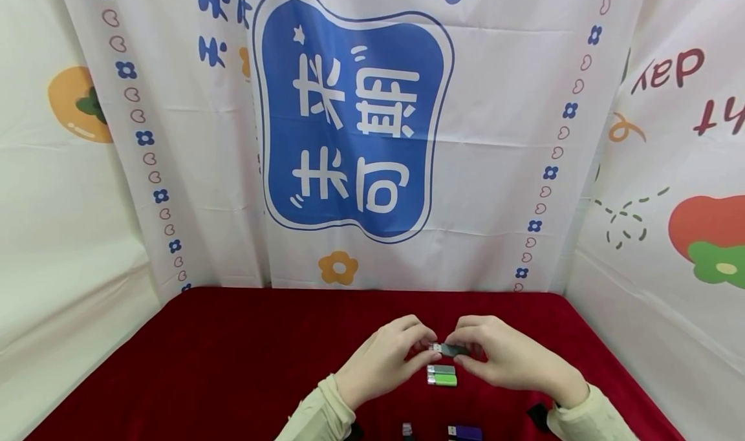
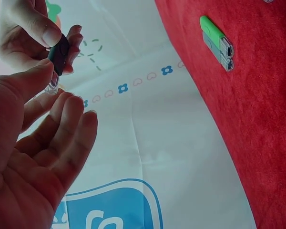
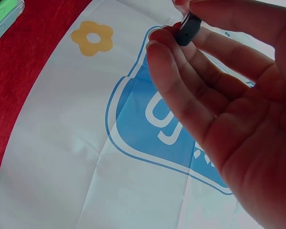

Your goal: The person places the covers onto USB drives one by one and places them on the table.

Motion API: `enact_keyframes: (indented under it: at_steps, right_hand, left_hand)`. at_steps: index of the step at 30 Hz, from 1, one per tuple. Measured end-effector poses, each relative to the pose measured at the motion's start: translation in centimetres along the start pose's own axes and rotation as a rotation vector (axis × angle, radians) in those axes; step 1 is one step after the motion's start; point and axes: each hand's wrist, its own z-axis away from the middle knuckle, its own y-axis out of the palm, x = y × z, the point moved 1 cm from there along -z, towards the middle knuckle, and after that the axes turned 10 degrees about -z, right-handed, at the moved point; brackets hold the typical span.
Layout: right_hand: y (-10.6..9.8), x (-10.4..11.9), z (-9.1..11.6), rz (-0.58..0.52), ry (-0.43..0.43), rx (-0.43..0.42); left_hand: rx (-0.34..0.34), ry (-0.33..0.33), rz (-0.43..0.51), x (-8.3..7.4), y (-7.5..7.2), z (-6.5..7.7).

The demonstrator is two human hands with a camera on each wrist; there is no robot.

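Observation:
Above the red cloth, both hands meet at a dark USB flash drive (image 1: pixel 455 350) with a clear cap (image 2: pixel 52 86) over its metal plug. My right hand (image 1: pixel 507 357) grips the dark body between thumb and fingers. At the plug end, my left hand (image 1: pixel 384 358) pinches the clear cap with thumb and index finger, its other fingers loosely bent. From the right wrist view, the far end of the drive (image 3: pixel 188 29) pokes out of the right fingers. Just below the hands lie a grey flash drive (image 1: pixel 442 369) and a bright green flash drive (image 1: pixel 443 381), side by side.
Nearer the front edge lie a purple flash drive (image 1: pixel 467 433) and another flash drive (image 1: pixel 407 430), partly cut off by the frame. Red cloth (image 1: pixel 233 363) covers the table. Printed white curtains (image 1: pixel 489 234) hang at the back and both sides.

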Motion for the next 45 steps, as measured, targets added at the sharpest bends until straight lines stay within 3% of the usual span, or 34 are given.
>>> enact_keyframes:
  at_steps: [7,25,45]
  right_hand:
    - [0.00,-0.06,0.28,0.001,0.010,-0.002]
    - [-0.08,-0.09,-0.07,-0.026,0.072,0.030]
    - [0.18,0.16,-0.10,-0.004,0.037,0.023]
  left_hand:
    - [0.021,-0.044,-0.044,-0.09,0.23,-0.03]
    - [0.058,-0.038,-0.021,-0.10,0.12,-0.01]
    - [0.077,-0.036,-0.009,-0.19,0.19,-0.02]
